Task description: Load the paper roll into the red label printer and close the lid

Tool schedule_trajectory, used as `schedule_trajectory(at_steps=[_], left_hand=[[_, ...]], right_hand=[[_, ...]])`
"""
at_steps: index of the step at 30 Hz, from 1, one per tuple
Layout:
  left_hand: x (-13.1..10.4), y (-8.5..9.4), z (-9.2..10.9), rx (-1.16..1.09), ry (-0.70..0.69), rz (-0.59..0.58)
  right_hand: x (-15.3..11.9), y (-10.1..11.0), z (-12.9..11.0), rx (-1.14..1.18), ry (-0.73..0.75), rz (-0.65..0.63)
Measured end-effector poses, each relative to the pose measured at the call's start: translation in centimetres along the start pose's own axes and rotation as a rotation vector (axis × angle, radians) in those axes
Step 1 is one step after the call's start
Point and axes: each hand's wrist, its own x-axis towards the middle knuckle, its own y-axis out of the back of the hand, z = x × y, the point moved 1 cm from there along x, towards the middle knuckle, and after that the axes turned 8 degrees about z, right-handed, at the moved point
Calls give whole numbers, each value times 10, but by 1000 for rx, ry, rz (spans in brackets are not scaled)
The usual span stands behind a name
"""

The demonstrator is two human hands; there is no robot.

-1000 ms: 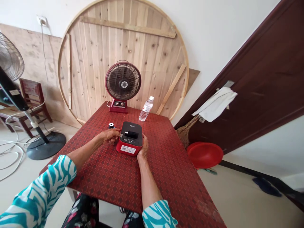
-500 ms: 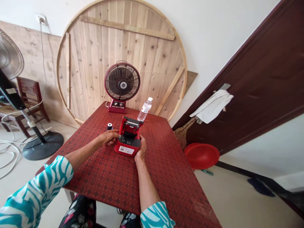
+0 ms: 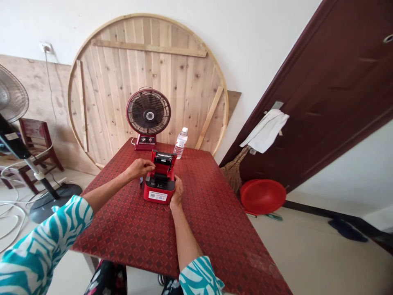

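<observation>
A small red and black machine [image 3: 159, 196] stands on the patterned red table with its lid raised, a white label on its front. My right hand [image 3: 177, 193] is wrapped round its right side. Raised beside the lid's left edge, my left hand [image 3: 141, 169] has its fingers pressed together; whether they pinch the lid edge or something small is too small to tell. Behind the machine stands a clear water bottle [image 3: 181, 143] with a white cap. Of the small roll at the machine's left, only a sliver shows under my left hand.
A red desk fan [image 3: 148, 115] stands at the back of the table [image 3: 211, 221], before a round wooden panel [image 3: 123, 82]. On the left are a floor fan [image 3: 12, 94] and a wooden chair [image 3: 38, 137]. A red basin [image 3: 263, 197] and a broom [image 3: 233, 172] are at the right.
My left hand has risen from the machine's left side to the lid's left edge. The lid stands more upright. My right hand stays on the right side. The whole view has shifted.
</observation>
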Motion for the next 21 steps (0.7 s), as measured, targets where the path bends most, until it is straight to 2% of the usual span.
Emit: schedule_trajectory(at_steps=[2, 4, 7, 10, 16, 21], left_hand=[[12, -11, 10, 149, -163, -83], [23, -24, 18, 349, -239, -222], [32, -39, 27, 658, -228, -409], [36, -46, 33, 871, -202, -520], [35, -53, 43, 996, -178, -588], [32, -54, 44, 1019, -182, -561]], right_hand=[[1, -2, 3, 8, -16, 14], [2, -3, 6, 18, -27, 17], [2, -5, 5, 29, -23, 22], [2, -5, 2, 31, -28, 38], [0, -5, 0, 43, -54, 50], [2, -4, 4, 54, -78, 37]])
